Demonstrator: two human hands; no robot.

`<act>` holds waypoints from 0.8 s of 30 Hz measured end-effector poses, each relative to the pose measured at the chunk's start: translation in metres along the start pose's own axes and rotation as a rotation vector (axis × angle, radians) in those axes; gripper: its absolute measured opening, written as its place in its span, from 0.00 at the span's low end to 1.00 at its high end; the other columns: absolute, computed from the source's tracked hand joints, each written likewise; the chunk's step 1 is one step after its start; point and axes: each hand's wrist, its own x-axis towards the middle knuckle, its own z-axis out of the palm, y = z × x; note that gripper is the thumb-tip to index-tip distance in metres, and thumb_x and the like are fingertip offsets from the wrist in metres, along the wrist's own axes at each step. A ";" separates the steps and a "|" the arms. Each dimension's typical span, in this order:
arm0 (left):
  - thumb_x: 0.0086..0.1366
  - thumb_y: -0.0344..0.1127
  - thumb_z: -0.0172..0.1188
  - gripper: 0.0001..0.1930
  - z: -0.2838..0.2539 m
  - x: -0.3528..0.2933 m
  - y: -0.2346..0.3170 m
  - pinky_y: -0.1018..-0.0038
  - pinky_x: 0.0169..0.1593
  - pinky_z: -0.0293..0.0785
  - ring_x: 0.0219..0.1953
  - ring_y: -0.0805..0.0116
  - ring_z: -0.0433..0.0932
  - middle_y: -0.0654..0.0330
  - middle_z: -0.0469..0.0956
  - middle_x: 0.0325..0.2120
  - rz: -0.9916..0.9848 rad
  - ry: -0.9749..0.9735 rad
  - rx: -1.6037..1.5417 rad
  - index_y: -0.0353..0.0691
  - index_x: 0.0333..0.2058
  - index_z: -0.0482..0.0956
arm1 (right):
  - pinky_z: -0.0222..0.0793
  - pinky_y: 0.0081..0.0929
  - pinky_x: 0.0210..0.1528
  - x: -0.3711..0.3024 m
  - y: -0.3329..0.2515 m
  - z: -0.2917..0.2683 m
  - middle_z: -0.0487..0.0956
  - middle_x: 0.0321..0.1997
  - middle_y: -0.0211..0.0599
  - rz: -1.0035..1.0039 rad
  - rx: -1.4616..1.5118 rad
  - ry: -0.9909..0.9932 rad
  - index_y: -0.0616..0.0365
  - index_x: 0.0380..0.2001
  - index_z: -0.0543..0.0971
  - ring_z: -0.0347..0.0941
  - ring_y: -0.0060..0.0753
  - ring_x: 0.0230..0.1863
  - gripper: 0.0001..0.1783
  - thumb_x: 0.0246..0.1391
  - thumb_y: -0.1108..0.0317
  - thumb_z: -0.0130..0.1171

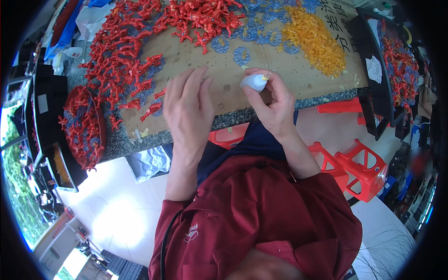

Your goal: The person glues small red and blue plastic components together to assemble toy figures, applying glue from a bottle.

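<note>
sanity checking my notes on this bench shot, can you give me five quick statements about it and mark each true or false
1. The right hand holds a small white bottle with a yellow tip. True.
2. The left hand grips a second bottle. False: no bottle shows in it.
3. The yellow pieces are heaped at the left end of the cardboard. False: they are toward its far right.
4. Red figures lie in the red container at the left. True.
5. The stool at the right is blue. False: it is red.
</note>
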 end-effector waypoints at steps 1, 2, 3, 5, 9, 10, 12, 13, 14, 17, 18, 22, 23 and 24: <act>0.54 0.26 0.56 0.11 0.017 0.011 0.001 0.68 0.38 0.70 0.35 0.54 0.74 0.50 0.76 0.33 0.062 -0.018 0.037 0.34 0.38 0.76 | 0.69 0.20 0.33 -0.001 0.002 -0.004 0.76 0.31 0.35 0.099 0.123 -0.014 0.63 0.37 0.73 0.74 0.23 0.31 0.14 0.44 0.74 0.60; 0.54 0.27 0.56 0.14 0.033 0.022 0.002 0.66 0.39 0.70 0.37 0.53 0.73 0.50 0.74 0.34 0.023 -0.010 0.116 0.34 0.41 0.72 | 0.69 0.18 0.32 -0.002 0.002 -0.008 0.76 0.31 0.34 0.196 0.244 -0.027 0.64 0.38 0.72 0.73 0.20 0.30 0.14 0.45 0.74 0.59; 0.53 0.28 0.57 0.18 0.043 0.031 0.001 0.64 0.40 0.70 0.38 0.52 0.72 0.49 0.73 0.36 -0.021 0.003 0.203 0.34 0.45 0.69 | 0.69 0.16 0.31 -0.003 0.002 -0.010 0.76 0.30 0.33 0.208 0.260 -0.044 0.64 0.39 0.71 0.73 0.16 0.30 0.15 0.47 0.73 0.59; 0.53 0.29 0.57 0.19 0.056 0.048 -0.002 0.64 0.40 0.70 0.39 0.52 0.72 0.49 0.73 0.36 -0.122 -0.019 0.257 0.34 0.46 0.68 | 0.68 0.16 0.30 -0.005 0.006 -0.011 0.76 0.30 0.33 0.206 0.276 -0.047 0.64 0.39 0.72 0.72 0.16 0.29 0.15 0.47 0.73 0.59; 0.53 0.28 0.56 0.20 0.057 0.048 -0.001 0.64 0.39 0.70 0.39 0.53 0.72 0.49 0.73 0.36 -0.179 -0.095 0.284 0.35 0.46 0.67 | 0.66 0.16 0.28 -0.007 0.010 -0.018 0.75 0.31 0.33 0.227 0.256 -0.075 0.64 0.40 0.72 0.71 0.17 0.28 0.16 0.47 0.69 0.60; 0.53 0.28 0.56 0.20 0.056 0.045 -0.002 0.64 0.39 0.70 0.39 0.53 0.72 0.49 0.73 0.36 -0.174 -0.099 0.285 0.35 0.46 0.67 | 0.66 0.16 0.28 -0.006 0.011 -0.019 0.75 0.31 0.33 0.230 0.258 -0.069 0.64 0.40 0.72 0.71 0.17 0.28 0.16 0.47 0.69 0.60; 0.52 0.25 0.56 0.20 0.054 0.035 -0.004 0.65 0.38 0.70 0.37 0.53 0.73 0.49 0.73 0.35 -0.118 -0.034 0.203 0.35 0.46 0.68 | 0.66 0.17 0.29 -0.006 0.013 -0.017 0.75 0.32 0.34 0.200 0.345 -0.029 0.64 0.41 0.72 0.70 0.19 0.29 0.18 0.48 0.67 0.61; 0.52 0.25 0.56 0.20 0.053 0.030 -0.004 0.65 0.38 0.70 0.37 0.53 0.73 0.49 0.73 0.35 -0.115 -0.040 0.202 0.35 0.46 0.68 | 0.66 0.17 0.29 -0.006 0.011 -0.018 0.75 0.32 0.34 0.203 0.344 -0.025 0.64 0.41 0.72 0.70 0.19 0.29 0.18 0.48 0.67 0.61; 0.52 0.24 0.55 0.19 0.052 0.026 -0.004 0.67 0.37 0.70 0.36 0.55 0.73 0.51 0.73 0.34 -0.121 -0.010 0.115 0.35 0.45 0.69 | 0.66 0.17 0.30 -0.005 0.008 -0.019 0.75 0.33 0.34 0.230 0.370 -0.031 0.63 0.41 0.72 0.70 0.20 0.30 0.18 0.48 0.66 0.61; 0.54 0.23 0.54 0.17 0.036 0.013 0.014 0.71 0.37 0.71 0.34 0.61 0.74 0.53 0.73 0.33 -0.152 -0.027 -0.068 0.34 0.45 0.70 | 0.66 0.18 0.32 -0.001 -0.005 -0.024 0.75 0.34 0.35 0.273 0.401 -0.025 0.63 0.41 0.72 0.70 0.21 0.32 0.18 0.48 0.65 0.61; 0.56 0.22 0.52 0.15 0.031 0.007 0.019 0.73 0.37 0.71 0.33 0.65 0.75 0.54 0.73 0.33 -0.185 -0.070 -0.157 0.34 0.44 0.71 | 0.66 0.19 0.33 -0.001 -0.005 -0.024 0.76 0.34 0.35 0.292 0.409 -0.020 0.63 0.40 0.73 0.71 0.21 0.32 0.18 0.48 0.65 0.61; 0.59 0.24 0.51 0.12 0.019 -0.028 0.019 0.76 0.37 0.71 0.34 0.70 0.74 0.56 0.73 0.35 -0.611 -0.164 -1.016 0.34 0.44 0.70 | 0.66 0.20 0.34 -0.007 -0.010 -0.033 0.76 0.33 0.35 0.234 0.343 0.000 0.62 0.39 0.74 0.71 0.22 0.33 0.17 0.47 0.65 0.61; 0.60 0.25 0.50 0.12 0.014 -0.034 0.016 0.76 0.37 0.70 0.34 0.70 0.74 0.56 0.73 0.36 -0.718 -0.251 -1.345 0.35 0.44 0.70 | 0.66 0.19 0.33 -0.007 -0.013 -0.039 0.77 0.32 0.35 0.143 0.251 -0.043 0.62 0.39 0.74 0.71 0.22 0.32 0.17 0.47 0.66 0.61; 0.61 0.25 0.50 0.12 0.010 -0.040 0.014 0.77 0.37 0.70 0.34 0.70 0.73 0.56 0.73 0.37 -0.817 -0.337 -1.676 0.35 0.44 0.69 | 0.66 0.19 0.33 -0.008 -0.016 -0.043 0.77 0.32 0.35 0.052 0.160 -0.087 0.62 0.39 0.74 0.72 0.23 0.32 0.17 0.46 0.67 0.62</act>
